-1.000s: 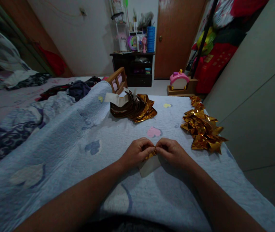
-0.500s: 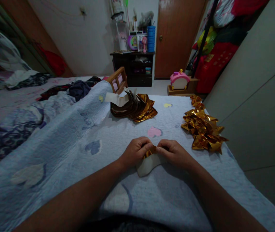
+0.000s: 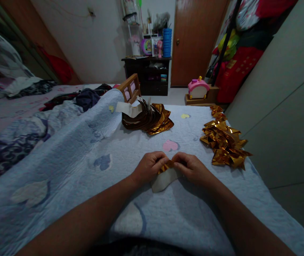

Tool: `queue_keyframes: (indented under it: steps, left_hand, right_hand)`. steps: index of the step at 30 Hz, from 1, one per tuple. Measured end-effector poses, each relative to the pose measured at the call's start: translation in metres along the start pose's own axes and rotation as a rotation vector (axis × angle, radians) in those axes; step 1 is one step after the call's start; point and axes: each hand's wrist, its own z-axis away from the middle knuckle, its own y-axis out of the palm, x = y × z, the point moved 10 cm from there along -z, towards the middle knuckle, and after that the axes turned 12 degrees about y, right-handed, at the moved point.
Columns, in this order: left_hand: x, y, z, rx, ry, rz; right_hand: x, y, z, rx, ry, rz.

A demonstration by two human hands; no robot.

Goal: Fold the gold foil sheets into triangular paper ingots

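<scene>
Between my hands is a sheet of gold foil paper (image 3: 165, 180), its pale backing toward me and a gold strip turned over along the far edge. My left hand (image 3: 151, 165) pinches that strip from the left, thumb on top. From the right, my right hand (image 3: 192, 168) pinches the same edge, its fingertips close to the left ones. Beyond them lies a fanned stack of gold foil sheets (image 3: 146, 117), a pale flap sticking up at its left. Folded gold foil pieces (image 3: 225, 142) sit in a heap at the right edge of the bed.
A light blue quilt (image 3: 82, 185) with heart shapes covers the bed. Rumpled clothes (image 3: 88, 99) lie at the left. Past the bed stand a dark cabinet (image 3: 146, 76), a pink toy (image 3: 198, 89) and a wooden door (image 3: 197, 42). A pale cupboard (image 3: 288, 106) borders the right side.
The right fingers have shifted slightly on the gold strip, and the paper's near edge has risen a little. Both hands still grip the sheet; the stack and the heap are unchanged.
</scene>
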Motion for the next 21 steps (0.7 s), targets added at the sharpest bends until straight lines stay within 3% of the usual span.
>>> queue_keyframes:
  steps: [4,10,21]
  left_hand:
    - [0.004,0.001,0.000,0.002,-0.014,-0.043]
    - [0.012,-0.010,0.004,-0.127,-0.080,-0.088]
    - [0.031,-0.001,0.005,-0.110,-0.277,0.577]
  right_hand:
    - [-0.003,0.000,-0.001,-0.043,-0.005,-0.059]
    - [-0.002,-0.007,-0.001,-0.107,-0.016,-0.025]
    - [-0.022,-0.029,-0.003,-0.243,0.084,-0.149]
